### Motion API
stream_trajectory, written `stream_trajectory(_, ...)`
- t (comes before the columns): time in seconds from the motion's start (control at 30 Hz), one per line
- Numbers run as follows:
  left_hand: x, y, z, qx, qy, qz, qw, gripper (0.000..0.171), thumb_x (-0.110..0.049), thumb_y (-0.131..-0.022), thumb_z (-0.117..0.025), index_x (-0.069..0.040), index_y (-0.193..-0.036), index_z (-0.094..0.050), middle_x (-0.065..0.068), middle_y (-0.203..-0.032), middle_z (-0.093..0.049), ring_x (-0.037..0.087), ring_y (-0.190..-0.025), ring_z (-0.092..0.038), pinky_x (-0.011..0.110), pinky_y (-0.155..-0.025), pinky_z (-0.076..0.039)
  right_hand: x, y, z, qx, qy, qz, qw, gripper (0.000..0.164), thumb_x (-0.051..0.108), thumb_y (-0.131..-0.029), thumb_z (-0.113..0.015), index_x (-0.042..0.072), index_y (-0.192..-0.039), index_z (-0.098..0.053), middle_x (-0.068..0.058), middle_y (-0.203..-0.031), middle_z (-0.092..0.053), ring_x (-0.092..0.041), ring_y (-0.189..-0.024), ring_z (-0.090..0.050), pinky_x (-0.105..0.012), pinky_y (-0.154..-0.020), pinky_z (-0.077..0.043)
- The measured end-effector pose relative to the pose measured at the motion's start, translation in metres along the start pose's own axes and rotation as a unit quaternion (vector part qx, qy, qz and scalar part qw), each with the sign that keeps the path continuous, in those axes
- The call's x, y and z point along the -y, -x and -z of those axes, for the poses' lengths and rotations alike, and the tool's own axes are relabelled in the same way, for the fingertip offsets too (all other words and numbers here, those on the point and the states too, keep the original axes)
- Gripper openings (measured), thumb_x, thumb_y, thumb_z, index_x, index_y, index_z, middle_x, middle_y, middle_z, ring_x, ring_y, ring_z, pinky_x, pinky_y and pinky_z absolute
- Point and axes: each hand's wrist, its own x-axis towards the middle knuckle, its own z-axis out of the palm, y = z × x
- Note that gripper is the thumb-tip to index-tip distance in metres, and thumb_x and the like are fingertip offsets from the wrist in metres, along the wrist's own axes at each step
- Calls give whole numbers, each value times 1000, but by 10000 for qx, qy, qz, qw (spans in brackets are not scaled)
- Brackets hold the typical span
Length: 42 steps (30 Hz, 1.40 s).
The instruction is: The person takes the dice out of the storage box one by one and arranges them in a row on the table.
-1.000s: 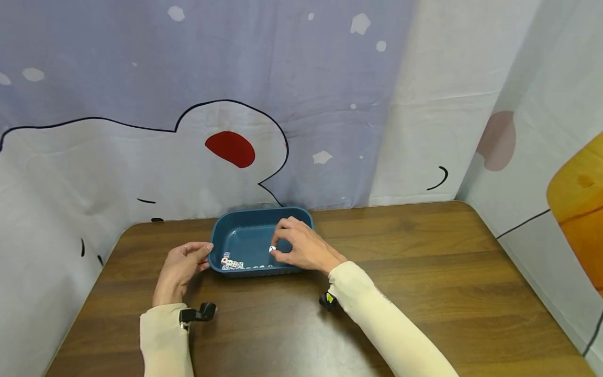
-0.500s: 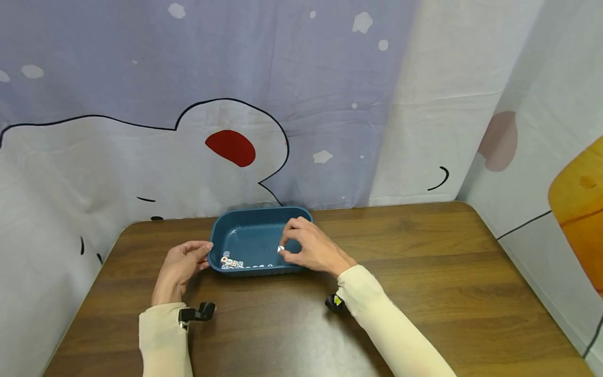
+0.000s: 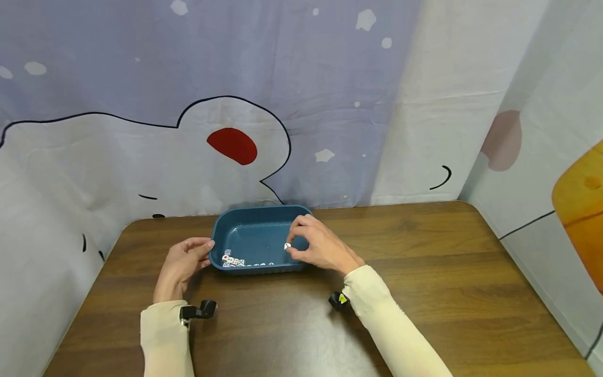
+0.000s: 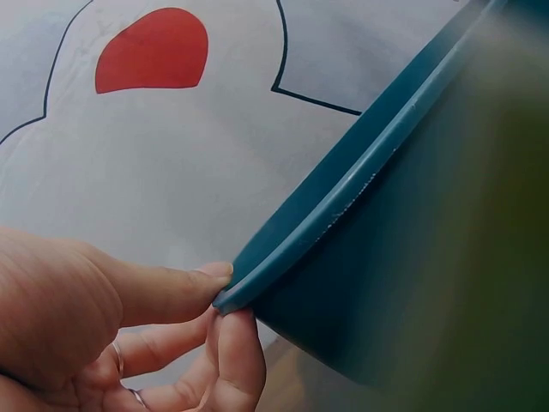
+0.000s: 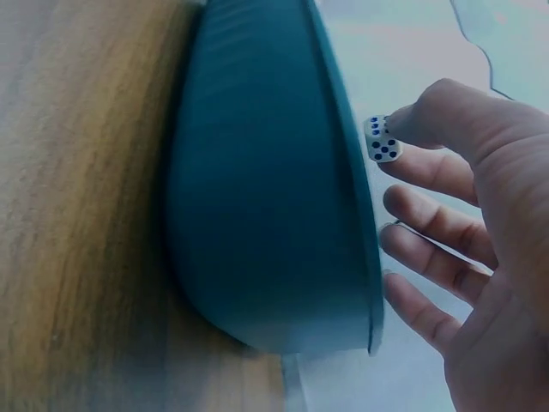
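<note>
A blue rectangular tub stands at the back of the table. My left hand pinches its left rim, thumb on top and fingers beneath, as the left wrist view shows. Over the tub's right part, my right hand holds a white die between thumb and index finger. The die shows dark pips, and the other fingers are spread apart in the right wrist view. Several white dice lie in the tub's front left corner and along its front wall, partly hidden by the near rim.
The brown wooden table reaches to a printed cloth hanging right behind the tub. A similar cloth closes off the left and right sides. Each wrist wears a small black camera.
My right hand has moved right across the tub with the die still pinched. The left hand keeps its grip on the rim, and the dice in the corner lie as before.
</note>
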Motion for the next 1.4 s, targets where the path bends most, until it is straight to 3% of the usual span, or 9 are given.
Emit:
stream_trajectory(0.27, 2, 3, 2, 46, -13, -88, 10000, 46, -27, -94, -62, -5, -133, -52, -4, -97, -65, 6, -81, -63, 22, -76, -58, 2, 3, 6, 112, -49, -347, 9993, 7, 30, -86, -70, 25, -90, -69, 12, -102, -56, -5, -101, -49, -26, -89, -48)
stream_trajectory(0.67, 6, 10, 6, 84, 31, -107, 9999, 45, -25, -94, -62, -6, -134, -51, -5, -95, -65, 7, -79, -61, 20, -72, -57, 2, 6, 13, -81, -274, -483, 9984, 5, 27, -84, -71, 23, -88, -70, 12, -100, -57, -6, -103, -50, -28, -90, -48)
stream_trajectory(0.87, 10, 15, 2, 168, 99, -329, 9993, 45, -23, -96, -60, -3, -134, -49, -7, -90, -65, 6, -78, -59, 19, -70, -56, 0, 11, 16, -79, -368, -551, 9978, 5, 27, -84, -72, 23, -86, -70, 12, -99, -57, -6, -102, -50, -28, -89, -48)
stream_trajectory(1.1, 20, 21, -7, 117, 171, -396, 9990, 44, -24, -96, -60, -4, -133, -50, -6, -88, -66, 6, -79, -59, 20, -71, -56, -2, 19, 20, -87, -491, -716, 9962, 5, 25, -84, -72, 27, -84, -68, 13, -100, -56, -5, -101, -50, -31, -90, -50)
stream_trajectory(1.4, 23, 25, -6, -120, 52, -556, 9984, 38, -23, -98, -56, -5, -132, -51, -5, -89, -66, 6, -77, -58, 20, -71, -54, 0, 21, 26, -90, -556, -730, 9957, 5, 22, -84, -73, 25, -86, -69, 12, -100, -57, -6, -104, -51, -30, -92, -49)
